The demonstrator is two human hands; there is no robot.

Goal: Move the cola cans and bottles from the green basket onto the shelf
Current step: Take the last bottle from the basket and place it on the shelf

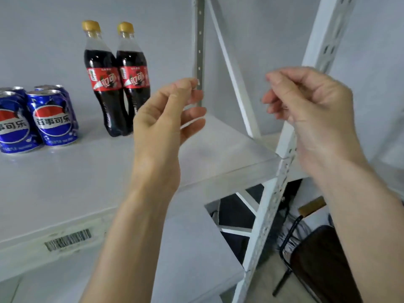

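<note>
On the white shelf [87, 182], blue cans [52, 119] and upright cola bottles [118, 84] are seen at the left of the frame, nearest the loosely curled, empty left hand [161, 119], while the right hand [310, 110] is held empty too.

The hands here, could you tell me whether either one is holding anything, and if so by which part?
Nothing is held. The left hand and the right hand hang in the air with loosely curled fingers, apart from the bottles and cans on the shelf.
</note>
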